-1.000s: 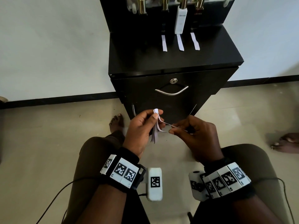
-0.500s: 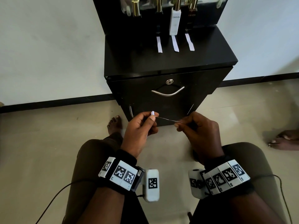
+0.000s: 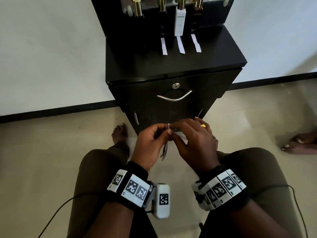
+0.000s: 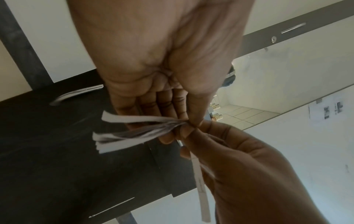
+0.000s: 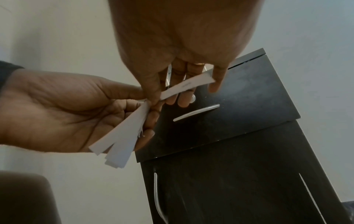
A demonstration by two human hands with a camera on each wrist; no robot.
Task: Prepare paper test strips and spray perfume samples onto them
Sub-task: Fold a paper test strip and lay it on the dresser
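Fingertip to fingertip — the left hand (image 3: 149, 145) pinches a bundle of paper strips (image 4: 134, 133) at one end between thumb and forefinger, the free ends fanning away below the palm. Meeting it at that same pinch point is the right hand (image 3: 195, 143), thumb and forefinger clamped on a single strip (image 5: 186, 87) whose length runs back under its own fingers (image 5: 215, 84), away from the bundle. So the two long axes split from one shared corner: bundle hanging down and toward the person's lap, single strip angling out to the right. The right hand is the one placed to draw that strip clear — a pull along its length, away from the left thumb, looks like the coming move. Beyond the hands stands the black cabinet (image 3: 171, 107); on its tabletop (image 3: 214, 55) three strips (image 3: 181, 45) already lie side by side before the perfume bottles (image 3: 180, 23).
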